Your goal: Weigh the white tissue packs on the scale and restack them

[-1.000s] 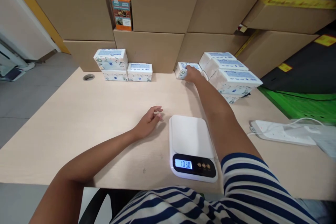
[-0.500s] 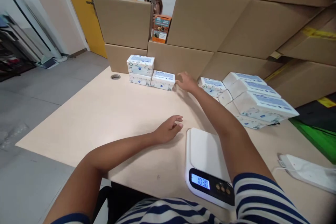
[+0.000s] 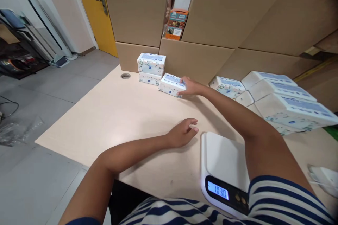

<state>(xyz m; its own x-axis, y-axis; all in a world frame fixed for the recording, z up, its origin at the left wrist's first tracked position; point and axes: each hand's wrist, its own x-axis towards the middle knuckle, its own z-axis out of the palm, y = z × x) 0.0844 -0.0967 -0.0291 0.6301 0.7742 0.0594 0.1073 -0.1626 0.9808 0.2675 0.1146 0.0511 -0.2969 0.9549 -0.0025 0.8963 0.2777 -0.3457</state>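
My right hand point(image 3: 190, 87) grips the right end of a white tissue pack point(image 3: 170, 86), with fingers on top and the thumb at the near side. This pack lies on the table, slightly turned, beside two stacked tissue packs point(image 3: 151, 65). My left hand point(image 3: 182, 133) rests near the table's middle, its thumb and curved fingers apart with nothing between them. Just right of it lies a white digital scale point(image 3: 224, 158) with a bare plate and a lit display reading 103.0. My right forearm passes above the scale's far side.
More tissue packs point(image 3: 280, 102) are piled at the right, and one pack point(image 3: 227, 86) stands left of them. Cardboard boxes point(image 3: 200, 56) wall off the table's back edge. An orange box point(image 3: 176, 24) sits in a gap, with a person holding a phone behind. A white device point(image 3: 326, 179) lies at the right.
My right hand has closed on the end of the single tissue pack and turned it slightly, its near corner coming forward. My left hand has stayed in place. The view has shifted.
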